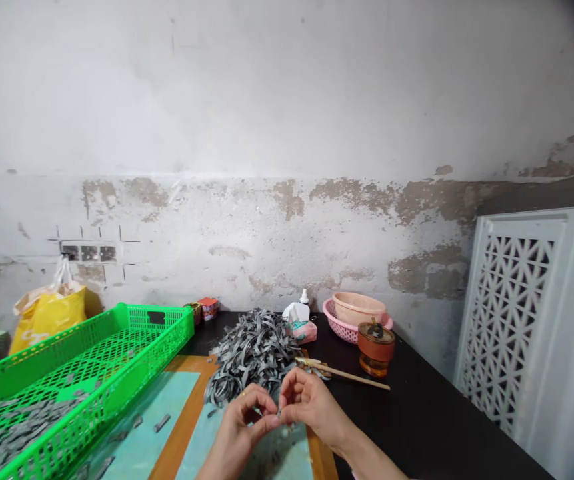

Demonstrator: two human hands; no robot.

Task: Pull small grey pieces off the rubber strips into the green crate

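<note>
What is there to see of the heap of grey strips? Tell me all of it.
The heap of grey strips is a loose, tangled mound of narrow, flat, dark grey strips, curled and looped, looking rubbery, though the material cannot be confirmed. It sits on the black tabletop, and its near edge spills onto a wooden-edged board. The left hand and right hand are just in front of it; whether they touch it cannot be told.

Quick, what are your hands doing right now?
Left hand: closed, pinching a small grey strip.
Right hand: closed, pinching the same strip.
</note>
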